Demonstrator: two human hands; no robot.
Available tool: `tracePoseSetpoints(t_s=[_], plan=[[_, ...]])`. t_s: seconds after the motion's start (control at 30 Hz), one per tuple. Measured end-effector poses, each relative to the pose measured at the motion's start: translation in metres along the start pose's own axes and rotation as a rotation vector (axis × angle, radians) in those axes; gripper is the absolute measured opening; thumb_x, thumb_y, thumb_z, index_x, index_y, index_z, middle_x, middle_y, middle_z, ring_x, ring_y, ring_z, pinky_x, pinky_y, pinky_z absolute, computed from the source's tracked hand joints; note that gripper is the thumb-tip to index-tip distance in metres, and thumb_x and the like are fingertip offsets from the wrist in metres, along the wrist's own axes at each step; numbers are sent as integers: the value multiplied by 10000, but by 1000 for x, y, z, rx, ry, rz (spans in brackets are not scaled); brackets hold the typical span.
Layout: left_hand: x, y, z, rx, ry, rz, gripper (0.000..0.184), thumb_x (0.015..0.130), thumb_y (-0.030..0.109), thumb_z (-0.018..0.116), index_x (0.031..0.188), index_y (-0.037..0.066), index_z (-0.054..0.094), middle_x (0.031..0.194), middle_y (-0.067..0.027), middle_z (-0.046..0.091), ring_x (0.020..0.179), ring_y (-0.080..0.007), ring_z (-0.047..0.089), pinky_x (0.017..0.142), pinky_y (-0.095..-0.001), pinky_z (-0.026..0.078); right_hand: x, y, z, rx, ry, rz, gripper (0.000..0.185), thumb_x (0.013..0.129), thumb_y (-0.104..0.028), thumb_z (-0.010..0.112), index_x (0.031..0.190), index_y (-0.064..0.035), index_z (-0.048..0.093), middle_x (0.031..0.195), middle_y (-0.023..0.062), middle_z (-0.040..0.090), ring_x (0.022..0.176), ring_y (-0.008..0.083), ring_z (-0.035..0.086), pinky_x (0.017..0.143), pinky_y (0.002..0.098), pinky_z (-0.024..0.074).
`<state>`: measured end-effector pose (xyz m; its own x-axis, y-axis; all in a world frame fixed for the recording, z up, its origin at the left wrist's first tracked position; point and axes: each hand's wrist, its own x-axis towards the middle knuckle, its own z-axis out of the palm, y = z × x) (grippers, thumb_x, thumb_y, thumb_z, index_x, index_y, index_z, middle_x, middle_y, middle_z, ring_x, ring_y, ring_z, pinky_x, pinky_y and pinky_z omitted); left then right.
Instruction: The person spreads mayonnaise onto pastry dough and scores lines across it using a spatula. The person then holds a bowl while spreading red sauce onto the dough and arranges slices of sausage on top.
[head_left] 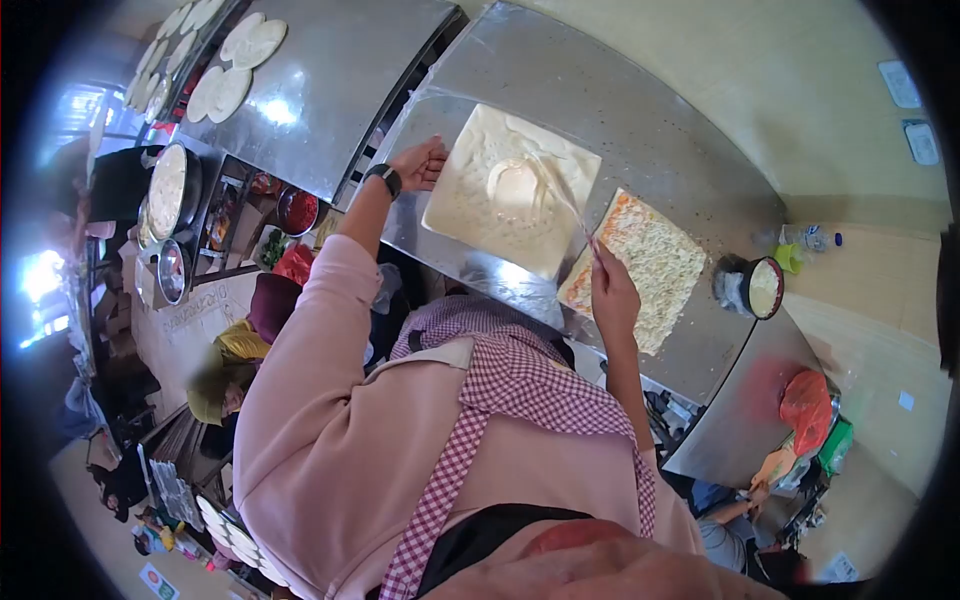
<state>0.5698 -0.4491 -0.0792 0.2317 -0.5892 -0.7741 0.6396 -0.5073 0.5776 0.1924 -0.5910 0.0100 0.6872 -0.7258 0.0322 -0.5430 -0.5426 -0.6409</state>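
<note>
Sauce, cream-coloured point(514, 184), pooled mid-sheet on rectangular pale dough point(540, 245) atop steel table point(600, 80); outer area looks uncoated. Right hand point(613, 290) pinches long pale spatula point(568, 199); left hand point(420, 164) curled by dough edge, hold unclear. Neighbouring orange-and-cream topped slab point(650, 265) looks covered.

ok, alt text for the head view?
A person's right hand holds a long tool over a pale spread on a dough sheet; the left hand is beside the dough. A topped sheet lies alongside on the metal table.

On my feed, a clear bottle point(820, 238) lies beside a green cup point(791, 259); I see a red bag point(805, 403) near what looks like a green bag point(837, 447).
</note>
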Motion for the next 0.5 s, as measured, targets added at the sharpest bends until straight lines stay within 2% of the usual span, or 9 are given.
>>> tracePoseSetpoints(t_s=[0.03, 0.07, 0.1, 0.17, 0.3, 0.37, 0.4, 0.43, 0.5], plan=[[-16, 1, -3, 64, -53, -77, 463, 895, 497, 402, 1111, 101, 503, 941, 2, 620, 787, -144, 604, 756, -354, 489, 5, -11, 9, -7, -4, 8, 348, 862, -183, 497, 1210, -195, 505, 828, 94, 591, 653, 259, 589, 605, 342, 477], [-27, -4, -5, 42, -94, -96, 407, 883, 421, 482, 1146, 111, 491, 952, -23, 600, 786, -167, 595, 740, -367, 499, 9, -22, 17, -178, -54, 42, 351, 861, -196, 490, 1212, -206, 505, 821, 90, 579, 642, 270, 586, 585, 362, 479], [-39, -13, -4, 45, -102, -106, 407, 883, 421, 482, 1146, 111, 491, 952, -23, 600, 786, -167, 595, 740, -367, 499, 9, -32, 25, -347, -107, 78, 354, 861, -210, 482, 1214, -216, 505, 814, 86, 566, 632, 280, 583, 565, 382, 480], [-62, -31, 5, 222, -44, 78, 411, 845, 310, 580, 1185, 105, 471, 979, -48, 569, 792, -159, 587, 698, -337, 512, -5, -37, 49, -390, -130, 88, 362, 861, -213, 473, 1221, -231, 502, 778, 88, 547, 627, 294, 582, 545, 405, 478], [-67, -75, 4, 388, -22, 219, 498, 797, 188, 643, 1240, 103, 433, 1002, -77, 543, 816, -161, 576, 663, -294, 519, -38, -62, 59, -251, -304, 132, 349, 868, -213, 478, 1214, -222, 516, 838, 110, 591, 686, 297, 600, 606, 380, 489], [-64, -85, 7, 242, 31, 391, 545, 766, 93, 666, 1255, 91, 425, 982, -97, 549, 812, -158, 577, 641, -265, 523, -40, -57, 61, 129, -306, 175, 294, 890, -213, 467, 1144, -97, 557, 1052, 135, 571, 862, 244, 607, 730, 304, 466], [-61, -84, 5, 243, 30, 397, 545, 766, 93, 666, 1255, 91, 425, 982, -97, 549, 812, -158, 577, 641, -265, 523, -37, -53, 61, 321, -301, 188, 298, 901, -213, 462, 1109, -35, 577, 1158, 148, 561, 949, 217, 610, 793, 267, 454], [-58, -83, 3, 252, 34, 429, 538, 757, 79, 670, 1242, 84, 438, 976, -99, 553, 813, -161, 579, 650, -273, 526, -27, -50, 61, 322, -298, 185, 298, 901, -213, 462, 1109, -35, 577, 1158, 148, 561, 949, 217, 610, 793, 267, 454], [-58, -79, -1, 261, 41, 457, 530, 749, 64, 674, 1229, 76, 450, 971, -102, 556, 815, -164, 580, 659, -280, 529, 0, -44, 64, 128, -78, 213, 288, 884, -207, 481, 1138, -112, 575, 1030, 143, 610, 859, 246, 623, 739, 303, 475]])
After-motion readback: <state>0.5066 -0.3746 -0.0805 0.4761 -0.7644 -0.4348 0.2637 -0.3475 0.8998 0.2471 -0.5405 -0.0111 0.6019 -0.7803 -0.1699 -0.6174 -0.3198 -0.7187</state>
